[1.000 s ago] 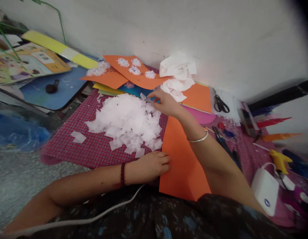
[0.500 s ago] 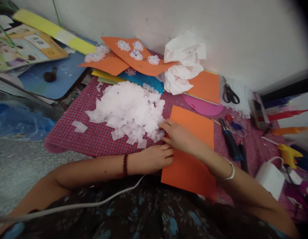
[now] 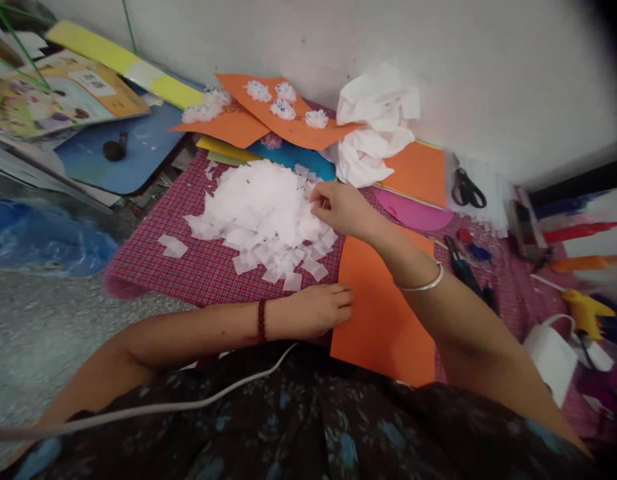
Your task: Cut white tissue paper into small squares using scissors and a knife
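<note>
A heap of small white paper pieces (image 3: 268, 207) lies on the checked tablecloth (image 3: 153, 273). At the heap's right edge is my right hand (image 3: 346, 210), its thumb and fingertips curled in a pinch; whatever they hold is too small to make out. My left hand (image 3: 311, 312) rests by the left edge of an orange sheet (image 3: 383, 320), fingers bent inward and closed. Its fingertips overlap the sheet's edge, and anything inside the fingers is hidden. My right forearm passes above the orange sheet.
Behind the heap lie orange sheets bearing white paper puffs (image 3: 283, 109) and crumpled white paper (image 3: 376, 127). To the right are black-handled scissors (image 3: 467, 190), a pink sheet (image 3: 418, 212) and a white box-like device (image 3: 551, 360). A white cable (image 3: 203, 405) crosses my lap.
My right hand has moved away from my left hand, up along the right edge of the heap. My left hand stays near the sheet's edge. The view has shifted slightly.
</note>
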The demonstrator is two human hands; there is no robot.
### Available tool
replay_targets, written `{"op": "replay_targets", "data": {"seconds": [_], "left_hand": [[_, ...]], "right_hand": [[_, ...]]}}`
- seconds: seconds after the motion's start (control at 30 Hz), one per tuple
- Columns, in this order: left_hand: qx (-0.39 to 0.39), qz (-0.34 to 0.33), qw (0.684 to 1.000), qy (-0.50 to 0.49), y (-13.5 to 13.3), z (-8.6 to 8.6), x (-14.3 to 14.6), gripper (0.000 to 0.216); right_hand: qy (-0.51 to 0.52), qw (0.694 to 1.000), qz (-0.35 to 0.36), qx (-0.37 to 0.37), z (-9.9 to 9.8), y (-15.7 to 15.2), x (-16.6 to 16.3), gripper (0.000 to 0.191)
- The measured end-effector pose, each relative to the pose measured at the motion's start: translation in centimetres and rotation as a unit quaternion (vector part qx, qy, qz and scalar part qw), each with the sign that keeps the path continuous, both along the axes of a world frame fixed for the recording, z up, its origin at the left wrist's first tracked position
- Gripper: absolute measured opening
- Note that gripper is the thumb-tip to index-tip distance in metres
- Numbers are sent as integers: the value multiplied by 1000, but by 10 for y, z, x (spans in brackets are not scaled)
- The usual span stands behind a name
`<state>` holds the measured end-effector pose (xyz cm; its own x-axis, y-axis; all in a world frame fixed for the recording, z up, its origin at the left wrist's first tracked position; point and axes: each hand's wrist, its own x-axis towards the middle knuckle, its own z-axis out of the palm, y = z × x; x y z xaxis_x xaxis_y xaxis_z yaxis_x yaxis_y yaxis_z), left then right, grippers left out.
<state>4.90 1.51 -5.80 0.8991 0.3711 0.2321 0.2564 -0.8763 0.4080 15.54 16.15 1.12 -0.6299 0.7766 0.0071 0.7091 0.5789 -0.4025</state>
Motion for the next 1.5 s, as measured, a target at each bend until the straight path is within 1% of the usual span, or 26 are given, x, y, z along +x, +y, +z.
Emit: {"op": "replay_targets", "data": {"seconds": [0.1, 0.13, 0.17, 0.23, 0.27, 0.33, 0.4, 0.43, 0.53, 0.63, 0.7, 0.77, 0.83, 0.9, 0.97, 1.0, 1.07, 1.1, 1.13, 1.17, 1.23, 1.27, 1.33, 1.4, 1.43, 1.5], "left_hand": [[11, 2, 1000, 5, -1, 2, -1, 20], [18, 3, 1000, 4, -1, 3, -1, 21], [27, 7, 1000, 2, -3, 4, -1, 22], [44, 19, 999, 1, -5, 4, -1, 24], [51, 22, 998, 0, -7, 5, -1, 25], [62, 15, 998, -3, -10, 5, 0, 24], [69, -9, 998, -9, -11, 5, 1, 21], [70, -20, 997, -14, -12, 5, 1, 20], [58, -42, 997, -30, -11, 5, 2, 17], [48, -54, 996, -50, -7, 4, 3, 20], [49, -62, 996, -47, -4, 4, 4, 23], [53, -70, 996, -23, -3, 5, 5, 26], [64, -57, 996, 0, -7, 10, 2, 26], [78, -22, 997, 11, -16, 19, -8, 32], [80, 24, 996, 21, -28, 30, -28, 43], [75, 53, 996, 23, -34, 35, -41, 43], [65, 177, 981, 36, -43, 45, -74, 39], [61, 256, 964, 49, -45, 48, -93, 35], [54, 341, 936, 69, -46, 50, -112, 33], [50, 425, 899, 90, -46, 52, -130, 32], [36, 537, 831, 138, -42, 51, -165, 35], [37, 567, 811, 141, -39, 49, -179, 37], [27, 573, 806, 145, -32, 43, -203, 46], [14, 555, 817, 153, -24, 36, -219, 52], [7, 538, 827, 164, -20, 34, -224, 53], [-4, 525, 833, 175, -15, 35, -228, 44]], "right_hand": [[-11, 999, 20, 48, 11, -10, 4, 43], [-1, 998, 29, 56, 13, -19, 9, 42], [13, 998, 45, 48, 13, -30, 14, 36], [1, 995, 102, -10, 9, -51, 25, 25], [-20, 990, 136, -44, 5, -60, 30, 24], [-50, 981, 171, -73, -5, -71, 37, 31], [-59, 978, 186, -78, -16, -74, 39, 37], [-59, 977, 190, -83, -20, -73, 38, 33], [-48, 973, 195, -113, -28, -68, 34, 11], [-17, 977, 177, -117, -31, -59, 28, 17], [8, 985, 142, -98, -31, -49, 22, 16], [63, 994, 64, -63, -30, -36, 16, 12], [133, 990, -27, -35, -26, -23, 13, 9], [169, 984, -56, -29, -21, -16, 15, 25], [176, 983, -45, -15, -16, -16, 25, 39], [179, 983, -45, 2, -14, -18, 32, 40], [170, 984, -46, 35, -11, -27, 51, 37], [162, 985, -47, 43, -10, -33, 61, 33], [152, 986, -48, 41, -9, -39, 72, 30], [148, 987, -49, 35, -10, -45, 82, 27], [139, 989, -51, 21, -12, -58, 101, 24], [133, 990, -50, 15, -14, -65, 109, 23], [122, 991, -47, 4, -18, -78, 121, 22], [116, 992, -40, -8, -22, -91, 129, 21], [115, 993, -37, -13, -24, -96, 133, 22], [116, 993, -33, -17, -26, -105, 138, 23]]}}
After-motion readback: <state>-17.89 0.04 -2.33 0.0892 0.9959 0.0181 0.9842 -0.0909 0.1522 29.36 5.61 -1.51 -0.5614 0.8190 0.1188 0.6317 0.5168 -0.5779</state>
